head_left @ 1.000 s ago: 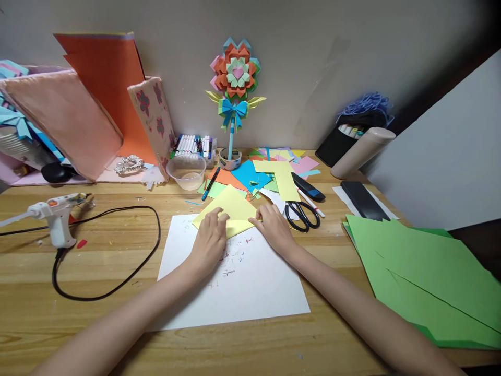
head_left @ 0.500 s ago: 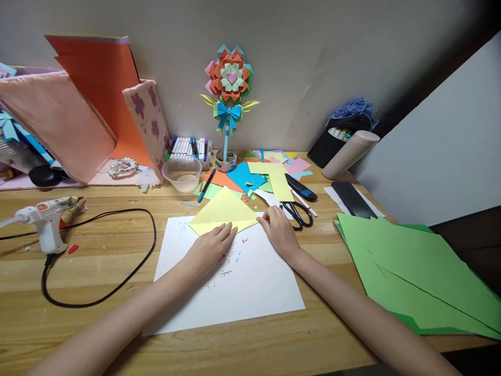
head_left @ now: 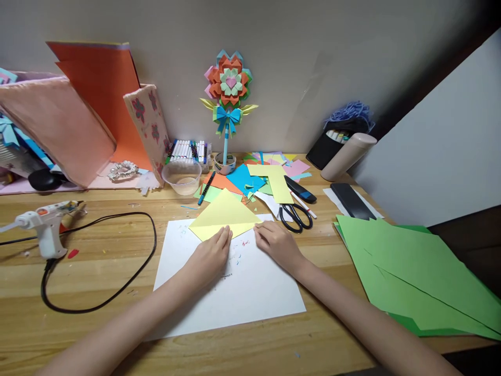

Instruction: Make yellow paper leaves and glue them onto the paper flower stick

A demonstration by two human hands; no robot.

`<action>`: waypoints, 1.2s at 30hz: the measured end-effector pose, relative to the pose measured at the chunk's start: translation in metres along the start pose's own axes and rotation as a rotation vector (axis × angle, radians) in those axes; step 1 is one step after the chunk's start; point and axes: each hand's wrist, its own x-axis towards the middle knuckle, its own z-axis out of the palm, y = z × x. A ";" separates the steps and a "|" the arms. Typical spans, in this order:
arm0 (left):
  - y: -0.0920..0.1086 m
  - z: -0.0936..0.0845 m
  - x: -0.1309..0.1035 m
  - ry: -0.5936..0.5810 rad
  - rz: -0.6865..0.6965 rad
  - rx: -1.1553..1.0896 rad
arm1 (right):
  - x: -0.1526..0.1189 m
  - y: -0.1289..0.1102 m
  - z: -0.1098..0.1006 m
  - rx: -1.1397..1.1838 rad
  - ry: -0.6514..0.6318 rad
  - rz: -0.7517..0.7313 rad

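A yellow paper [head_left: 223,214] with a crease across it lies turned cornerwise on the white sheet [head_left: 258,292], its lower corner under my left hand. My left hand [head_left: 214,251] presses on that corner, its fingers close together. At the paper's right corner, my right hand [head_left: 277,243] is curled, with thumb and index fingertip pinching the tip. Coloured marks show on the white sheet between my hands.
Black-handled scissors [head_left: 296,218], a yellow L-shaped paper [head_left: 277,180] and coloured scraps lie behind. A glue gun [head_left: 49,230] with a looped cable is left, green sheets [head_left: 415,271] right. A paper flower [head_left: 229,83] stands at the back.
The yellow paper's lower part now lies flatter, its lower corner pointing towards me. My left hand has shifted slightly down and left, and my right hand slightly down. The view has tilted a little.
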 end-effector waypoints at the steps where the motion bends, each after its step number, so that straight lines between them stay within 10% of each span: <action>1: 0.001 0.001 -0.002 0.000 0.002 0.009 | 0.000 0.002 -0.001 -0.029 0.004 0.012; 14: -0.003 -0.006 -0.036 -0.066 -0.001 0.109 | 0.002 0.003 -0.004 -0.164 -0.024 0.074; 22: -0.009 0.001 -0.043 0.202 -0.066 -0.059 | 0.016 0.022 -0.011 0.246 -0.092 0.136; 29: -0.004 -0.023 0.013 0.188 -0.296 -0.271 | 0.049 0.035 -0.020 0.323 -0.399 0.004; 36: -0.006 -0.004 0.063 0.241 -0.289 -0.540 | 0.072 0.036 -0.022 0.205 -0.664 -0.051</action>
